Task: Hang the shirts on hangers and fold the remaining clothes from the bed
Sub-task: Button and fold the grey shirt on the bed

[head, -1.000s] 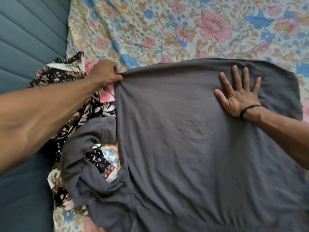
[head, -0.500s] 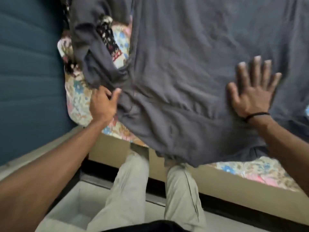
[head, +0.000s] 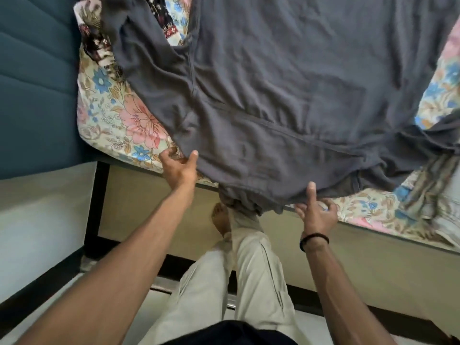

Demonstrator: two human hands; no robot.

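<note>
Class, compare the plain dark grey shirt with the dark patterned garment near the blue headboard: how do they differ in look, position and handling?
The plain dark grey shirt is one solid colour; the dark patterned garment carries a busy light and red print. The grey shirt is spread wide, overhanging the bed edge; the patterned garment lies bunched, partly under it. The left hand and right hand grip the grey shirt's near edge; neither touches the patterned garment. Both lie on the floral bedsheet.

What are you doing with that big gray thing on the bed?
A person stands at the edge of the bed, working on a gray garment spread flat over the flowered sheet. The left hand and the right hand each pinch its near edge, thumbs on top, where it hangs over the bedside. A dark patterned piece of clothing lies partly under it at the far left. Nothing is folded yet.
</note>
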